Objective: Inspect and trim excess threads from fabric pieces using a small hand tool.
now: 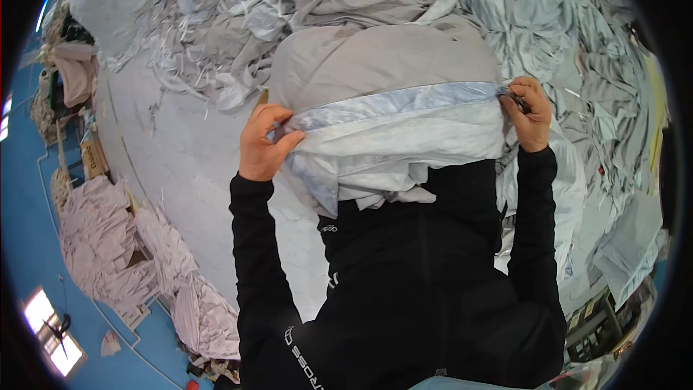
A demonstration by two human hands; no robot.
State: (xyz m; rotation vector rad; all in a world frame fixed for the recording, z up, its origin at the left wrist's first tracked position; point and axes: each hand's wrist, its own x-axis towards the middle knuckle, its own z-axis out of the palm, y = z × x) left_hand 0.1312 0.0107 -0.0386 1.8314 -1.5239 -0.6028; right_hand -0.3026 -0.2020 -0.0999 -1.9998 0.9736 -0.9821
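A wide piece of grey cloth [390, 58] with a pale blue band [404, 103] across it and a whitish part below is stretched between my two hands, close to my body. My left hand [266, 141] is closed, pinching the cloth at the left end of the band between thumb and fingers. At the band's right end, my right hand [530, 112] pinches the cloth in the same way. The lower edge of the cloth hangs in loose folds, one pale blue corner [317, 184] drooping at the left. Just behind my left fingers shows a small brown thing I cannot make out.
Rumpled grey and pale blue cloth [216, 22] is heaped along the far side of the white table [173, 159]. More cloth [606, 108] is piled at the right. Pinkish cloth [105, 238] lies off the table's left side, above a blue floor [36, 238].
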